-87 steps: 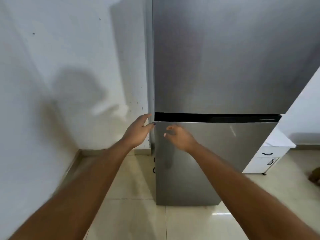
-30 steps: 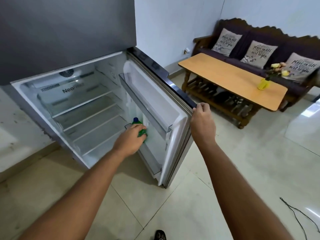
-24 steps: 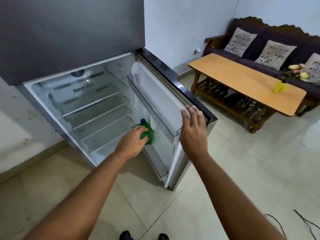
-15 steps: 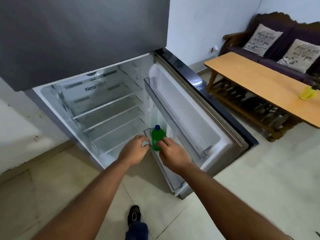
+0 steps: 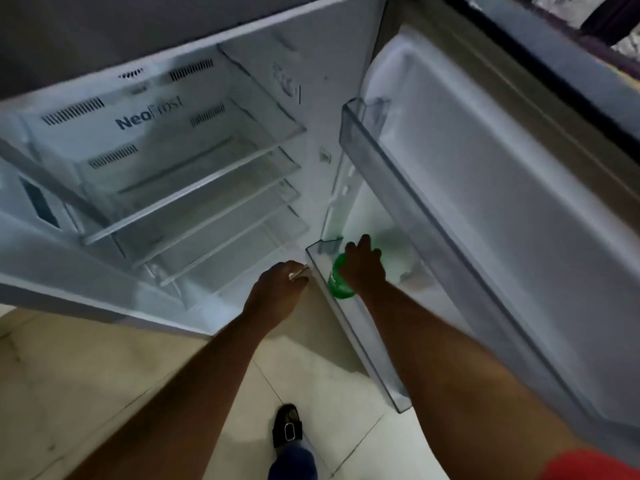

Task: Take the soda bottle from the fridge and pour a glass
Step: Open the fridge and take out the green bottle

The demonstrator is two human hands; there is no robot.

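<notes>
The fridge's lower compartment stands open, its door (image 5: 485, 202) swung out to the right. A green soda bottle (image 5: 337, 284) stands in the lowest clear door bin (image 5: 349, 327). My right hand (image 5: 363, 266) is wrapped over the bottle's top from above, hiding its cap. My left hand (image 5: 277, 292) hovers just left of the bin's near corner with its fingers curled and nothing in it. No glass is in view.
Several bare glass shelves (image 5: 194, 202) fill the fridge interior. An upper door bin (image 5: 367, 140) juts out above the bottle. My sandalled foot (image 5: 287, 426) rests on the tiled floor below. A dark sofa corner shows at the top right.
My left hand let go of the bottle and drew back to the left. My right hand left the door edge and closed over the bottle's top. The camera moved closer and tilted down.
</notes>
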